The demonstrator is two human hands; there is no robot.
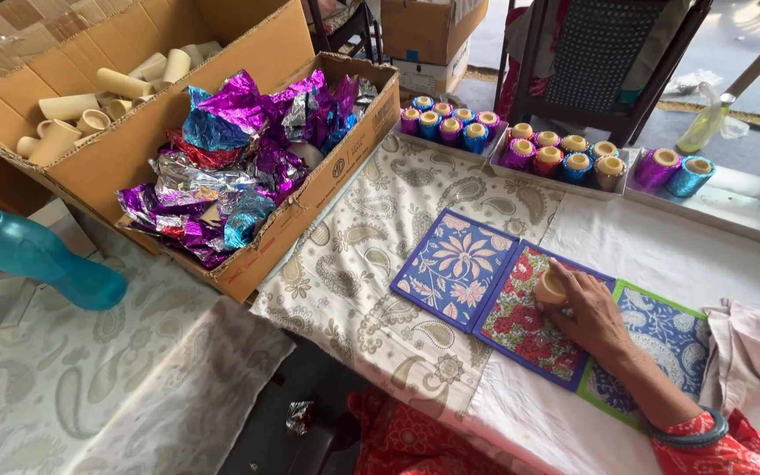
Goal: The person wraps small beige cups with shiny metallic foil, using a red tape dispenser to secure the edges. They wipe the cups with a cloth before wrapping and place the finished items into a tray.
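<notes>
Head view: only one hand shows, the right hand (593, 310), reaching in from lower right with a teal bangle (692, 433) and red patterned sleeve (714, 453) at the wrist. Its fingers (573, 286) are curled closed around a bare cream tube (551, 288), gripping it at the far left end of the hand. Tube end faces up and left, the rest is hidden under the fingers. Hand and tube rest over the red floral mat (521, 321), middle of three mats; blue floral mat (455, 268) just left, green-edged blue mat (661, 339) under the wrist side. Left hand not visible.

Mats lie on a white cloth (661, 255) beside a paisley cloth (354, 264). Beyond them, well apart from the hand, trays (723, 207) hold foil-wrapped tubes (565, 158) in purple, blue, red and gold. Upper left: a cardboard box of crumpled foil sheets (239, 158), purple, blue, silver, and behind it a second box of plain cream tubes (98, 105). Teal water bottle (37, 255) lies far left. One scrap of foil (299, 415) on the floor below the table edge.
</notes>
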